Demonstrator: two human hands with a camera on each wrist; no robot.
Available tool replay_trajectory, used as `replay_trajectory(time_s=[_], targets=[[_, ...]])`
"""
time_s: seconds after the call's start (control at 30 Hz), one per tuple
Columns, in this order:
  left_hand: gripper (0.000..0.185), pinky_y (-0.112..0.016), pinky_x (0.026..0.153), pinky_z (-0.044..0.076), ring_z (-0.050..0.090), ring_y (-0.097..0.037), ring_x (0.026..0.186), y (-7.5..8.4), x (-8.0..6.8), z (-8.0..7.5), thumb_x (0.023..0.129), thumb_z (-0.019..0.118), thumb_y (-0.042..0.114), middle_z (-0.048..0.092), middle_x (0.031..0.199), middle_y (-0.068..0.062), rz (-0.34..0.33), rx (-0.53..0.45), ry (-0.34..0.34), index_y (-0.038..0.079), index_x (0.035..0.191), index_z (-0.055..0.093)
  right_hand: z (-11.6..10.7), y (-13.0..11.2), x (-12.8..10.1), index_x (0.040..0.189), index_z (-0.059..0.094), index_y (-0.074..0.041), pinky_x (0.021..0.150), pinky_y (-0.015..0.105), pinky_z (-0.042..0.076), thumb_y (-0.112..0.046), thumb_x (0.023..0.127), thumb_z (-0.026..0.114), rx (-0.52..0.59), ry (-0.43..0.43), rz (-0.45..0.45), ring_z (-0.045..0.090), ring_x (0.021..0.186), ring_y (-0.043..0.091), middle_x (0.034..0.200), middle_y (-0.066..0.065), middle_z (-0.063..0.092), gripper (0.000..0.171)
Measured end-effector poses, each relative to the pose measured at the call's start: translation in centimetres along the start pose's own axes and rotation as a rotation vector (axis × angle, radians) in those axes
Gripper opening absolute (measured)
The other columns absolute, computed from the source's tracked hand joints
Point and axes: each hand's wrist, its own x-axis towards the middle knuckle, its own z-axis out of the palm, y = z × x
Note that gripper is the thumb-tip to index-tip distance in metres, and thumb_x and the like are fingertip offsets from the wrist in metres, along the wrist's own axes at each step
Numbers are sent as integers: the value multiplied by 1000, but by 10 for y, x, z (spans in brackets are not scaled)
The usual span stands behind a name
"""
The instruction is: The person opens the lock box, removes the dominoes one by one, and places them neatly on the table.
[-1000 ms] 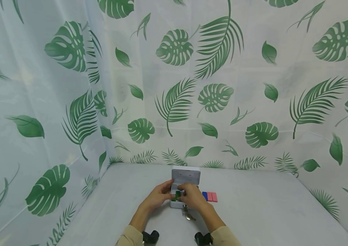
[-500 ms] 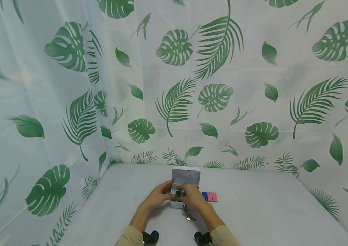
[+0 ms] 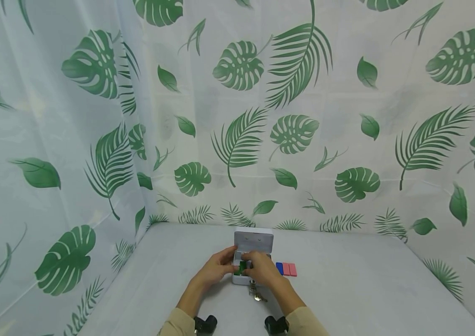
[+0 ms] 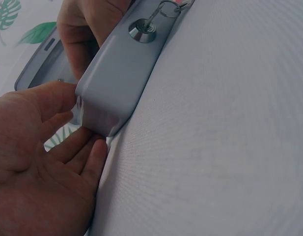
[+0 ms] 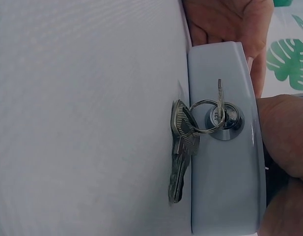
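Note:
A small pale grey cash box [image 3: 240,280] stands on the table with its lid [image 3: 254,240] raised. My left hand [image 3: 214,268] holds its left side; in the left wrist view the thumb [image 4: 58,96] lies at the rim and other fingers [image 4: 95,157] touch the side wall. My right hand [image 3: 262,267] reaches over the right side, fingertips down inside. The walls hide those fingertips in both wrist views, and I cannot tell what they hold. Green pieces [image 3: 243,265] show inside between the hands. A key [image 5: 220,98] sits in the front lock [image 5: 232,120].
Further keys [image 5: 178,147] hang on a ring from the lock, down by the white tabletop [image 3: 346,280]. Right of the box lie a blue block [image 3: 279,268] and two pink blocks [image 3: 289,269]. A leaf-patterned curtain [image 3: 304,93] rises behind the table.

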Motion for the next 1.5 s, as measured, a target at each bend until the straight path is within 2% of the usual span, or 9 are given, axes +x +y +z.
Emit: replay_trajectory(time_s=[0.47, 0.73, 1.1, 1.5], targets=[[68, -50, 116, 47, 48, -41, 146, 0, 0, 1, 98, 69, 9, 50, 157, -19, -4, 27, 17, 5, 159, 40, -3, -6, 0, 114, 75, 1, 62, 28, 49, 0, 88, 78, 0, -20, -17, 56, 74, 14, 98, 9, 72, 26], [68, -51, 116, 47, 47, -41, 147, -4, 1, 0, 97, 69, 7, 50, 158, -19, -2, 10, 14, 5, 159, 40, -4, -6, 1, 98, 79, -5, 64, 29, 48, 1, 88, 77, -65, -31, -51, 55, 77, 14, 100, 9, 71, 12], [69, -50, 117, 46, 46, -41, 147, 0, 0, 1, 96, 70, 5, 49, 158, -20, -10, 22, 17, 4, 158, 41, -4, -5, 3, 100, 80, -3, 60, 26, 48, -1, 86, 80, -43, -14, -2, 55, 71, 14, 86, 3, 69, 14], [69, -51, 117, 45, 47, -43, 147, 1, 0, 2, 96, 70, 6, 48, 158, -22, -7, 9, 21, 3, 158, 41, -1, 0, 4, 96, 79, -3, 56, 25, 45, -5, 85, 82, -36, 8, 2, 53, 65, 12, 76, 0, 64, 12]])
